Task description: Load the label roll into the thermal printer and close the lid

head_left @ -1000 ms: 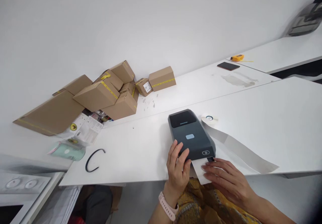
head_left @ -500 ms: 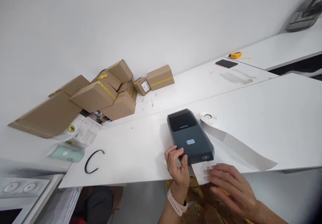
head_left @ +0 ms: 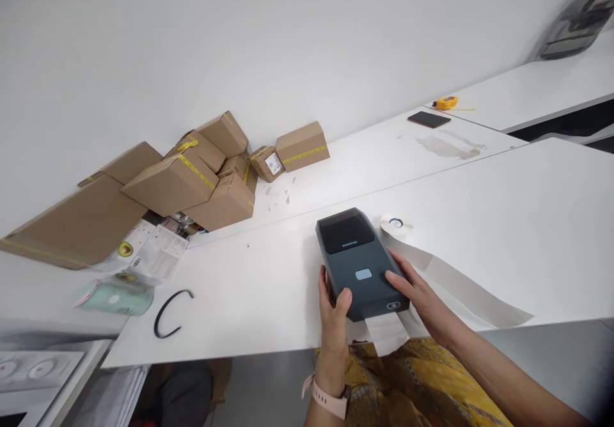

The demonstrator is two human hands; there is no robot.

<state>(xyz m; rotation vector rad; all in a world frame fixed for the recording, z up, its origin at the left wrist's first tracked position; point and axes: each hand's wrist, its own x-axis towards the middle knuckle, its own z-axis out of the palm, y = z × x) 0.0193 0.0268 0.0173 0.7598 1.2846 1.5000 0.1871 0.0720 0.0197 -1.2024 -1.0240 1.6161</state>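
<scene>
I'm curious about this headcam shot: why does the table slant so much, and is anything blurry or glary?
Head view: tilted wide-angle framing slants the white table; even, soft light, faint shadows, no glare on the dark label printer; both hands and the cardboard boxes look sharp; the far corners smear and darken.

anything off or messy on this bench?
Yes. Label strip lies unrolled across the table from its roll behind the printer. Boxes are heaped askew by the wall. Grey smear near the phone.
</scene>
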